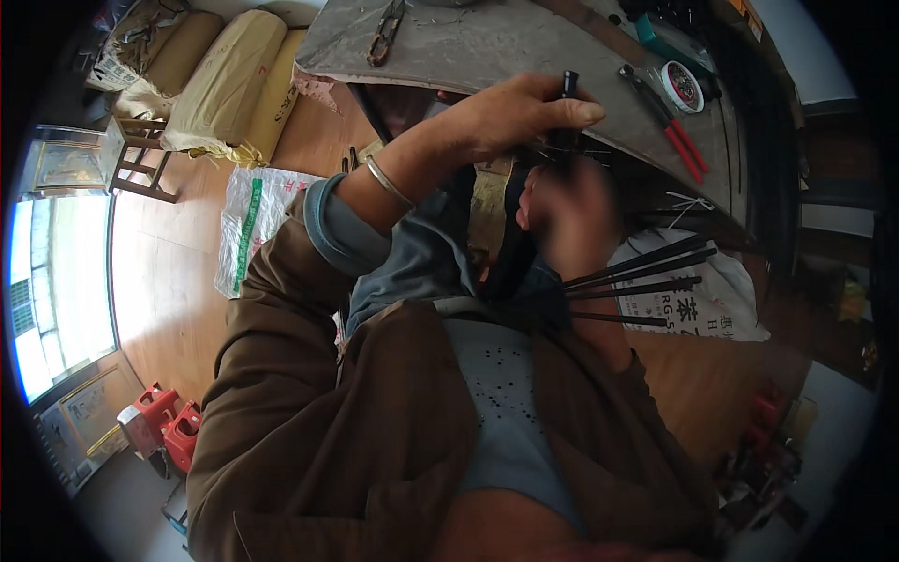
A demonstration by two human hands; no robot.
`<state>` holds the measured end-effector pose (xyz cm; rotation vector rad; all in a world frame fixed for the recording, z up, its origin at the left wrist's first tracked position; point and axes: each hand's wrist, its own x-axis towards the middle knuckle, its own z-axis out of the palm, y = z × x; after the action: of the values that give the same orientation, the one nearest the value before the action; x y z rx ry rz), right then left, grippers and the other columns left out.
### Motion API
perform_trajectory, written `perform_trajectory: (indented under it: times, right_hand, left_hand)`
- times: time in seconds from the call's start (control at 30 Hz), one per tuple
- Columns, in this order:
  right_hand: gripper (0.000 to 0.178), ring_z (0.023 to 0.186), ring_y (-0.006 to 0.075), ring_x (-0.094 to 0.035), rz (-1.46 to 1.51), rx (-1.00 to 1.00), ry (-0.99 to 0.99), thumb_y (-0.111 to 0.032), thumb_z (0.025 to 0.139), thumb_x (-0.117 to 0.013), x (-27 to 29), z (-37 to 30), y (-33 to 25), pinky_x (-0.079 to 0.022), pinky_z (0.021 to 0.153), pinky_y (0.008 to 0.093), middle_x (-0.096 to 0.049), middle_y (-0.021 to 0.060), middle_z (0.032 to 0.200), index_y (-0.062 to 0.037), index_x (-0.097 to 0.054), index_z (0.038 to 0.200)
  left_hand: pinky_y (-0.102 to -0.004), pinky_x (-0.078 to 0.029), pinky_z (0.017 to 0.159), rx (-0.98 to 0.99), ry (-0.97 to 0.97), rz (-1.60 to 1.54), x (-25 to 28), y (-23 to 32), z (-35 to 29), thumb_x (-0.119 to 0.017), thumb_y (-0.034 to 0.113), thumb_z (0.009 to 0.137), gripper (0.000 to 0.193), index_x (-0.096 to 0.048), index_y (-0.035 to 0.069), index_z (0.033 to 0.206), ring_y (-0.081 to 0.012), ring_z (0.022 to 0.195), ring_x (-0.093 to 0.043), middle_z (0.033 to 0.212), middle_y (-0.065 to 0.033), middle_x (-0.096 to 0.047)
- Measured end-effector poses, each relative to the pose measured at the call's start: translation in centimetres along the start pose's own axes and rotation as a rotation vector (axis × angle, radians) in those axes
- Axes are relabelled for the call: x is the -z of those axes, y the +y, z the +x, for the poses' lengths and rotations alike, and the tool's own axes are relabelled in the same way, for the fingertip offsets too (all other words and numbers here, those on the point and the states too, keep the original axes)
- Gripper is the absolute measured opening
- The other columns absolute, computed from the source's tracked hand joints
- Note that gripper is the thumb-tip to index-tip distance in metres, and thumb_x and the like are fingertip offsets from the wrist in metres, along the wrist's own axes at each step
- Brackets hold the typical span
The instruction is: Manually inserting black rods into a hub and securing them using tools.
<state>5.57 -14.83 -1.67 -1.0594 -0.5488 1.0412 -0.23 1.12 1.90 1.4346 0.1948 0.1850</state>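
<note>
My left hand (515, 114) reaches to the table's front edge, a silver bangle on its wrist. Its thumb and fingers close around an upright black rod-like piece (569, 84) with a flared top. Just below, my right hand (579, 220) is smeared by motion. Its fingertips look curled in beside a dark shape between my knees, and whatever it grips is hidden. Several thin dark rods (641, 267) stick out to the right from my lap, beneath the right hand.
On the grey table (468, 47) lie red-handled pliers or cutters (665, 122), a round tub of small pieces (682, 86) and worn scissors-like tool (385, 33). A white printed sack (712, 300) rests at right; clear plastic (267, 220), a wooden stool (140, 159) and large yellowish sacks (229, 89) stand left.
</note>
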Motion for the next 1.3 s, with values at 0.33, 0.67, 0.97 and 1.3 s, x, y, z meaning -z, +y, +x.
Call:
perform_trajectory:
  times: [0.33, 0.67, 0.97, 1.3]
  right_hand:
    - [0.026, 0.058, 0.0146, -0.051, 0.054, -0.009, 0.037, -0.015, 0.088, -0.064, -0.4, 0.1, 0.2, -0.042, 0.052, 0.0305, -0.056, 0.0071, 0.084, -0.0027, -0.054, 0.108]
    - [0.02, 0.058, 0.0138, -0.05, 0.057, 0.013, 0.03, -0.014, 0.089, -0.061, -0.2, 0.2, 0.3, -0.041, 0.051, 0.0294, -0.055, 0.0061, 0.081, -0.0024, -0.055, 0.104]
    - [0.017, 0.057, 0.0134, -0.05, 0.041, 0.002, 0.047, -0.013, 0.089, -0.061, -0.1, 0.3, 0.4, -0.04, 0.051, 0.0295, -0.055, 0.0063, 0.079, -0.0015, -0.056, 0.1]
    - [0.018, 0.057, 0.013, -0.049, 0.075, -0.01, 0.041, -0.015, 0.088, -0.061, 0.0, 0.3, 0.4, -0.039, 0.051, 0.0287, -0.055, 0.0064, 0.081, -0.0013, -0.055, 0.099]
  left_hand:
    - [-0.0269, -0.049, 0.078, -0.039, 0.034, -0.139, 0.7, -0.6, -0.9, -0.066, 0.032, 0.088, 0.049, -0.054, 0.003, 0.126, -0.0129, 0.084, -0.062, 0.088, -0.0037, -0.063]
    - [-0.0292, -0.049, 0.086, -0.081, 0.024, -0.28, 0.5, -1.8, -0.8, -0.06, 0.027, 0.093, 0.047, -0.051, -0.001, 0.129, -0.0143, 0.091, -0.061, 0.093, -0.0068, -0.064]
    - [-0.0293, -0.05, 0.082, -0.079, 0.11, -0.09, 0.2, -2.5, -0.3, -0.059, 0.027, 0.093, 0.044, -0.053, -0.003, 0.125, -0.0149, 0.089, -0.061, 0.095, -0.0089, -0.064]
    - [-0.027, -0.049, 0.086, -0.067, 0.031, -0.178, 0.5, -2.0, -1.0, -0.053, 0.024, 0.097, 0.042, -0.049, -0.002, 0.129, -0.0137, 0.093, -0.061, 0.098, -0.0068, -0.064]
